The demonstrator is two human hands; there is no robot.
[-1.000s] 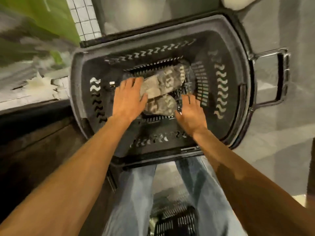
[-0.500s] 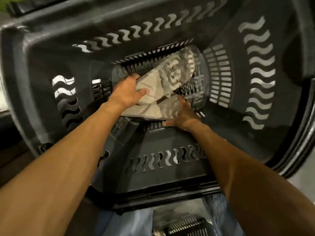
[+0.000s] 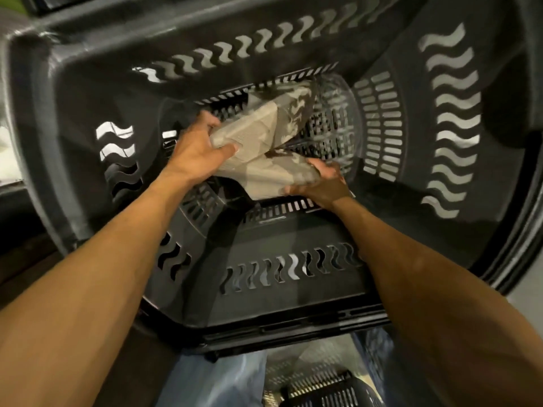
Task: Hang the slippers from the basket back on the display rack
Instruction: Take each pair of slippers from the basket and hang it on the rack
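A pair of beige patterned slippers (image 3: 266, 142) in a clear wrap sits deep inside a black plastic basket (image 3: 293, 292). My left hand (image 3: 197, 145) grips the left end of the pair, thumb on top and fingers curled behind it. My right hand (image 3: 320, 182) holds the lower right end from underneath, fingers wrapped around the edge. The pair is tilted, its far end raised toward the back of the basket. The display rack is out of view.
The basket's slotted walls (image 3: 449, 113) surround both hands closely on all sides. Below the near rim (image 3: 293, 327) I see jeans-clad legs (image 3: 217, 377) and part of another black basket (image 3: 326, 389) on the floor.
The view moved closer into the basket. Both hands went from resting flat on the slippers to gripping them, and the pair has lifted and tilted off the basket floor.
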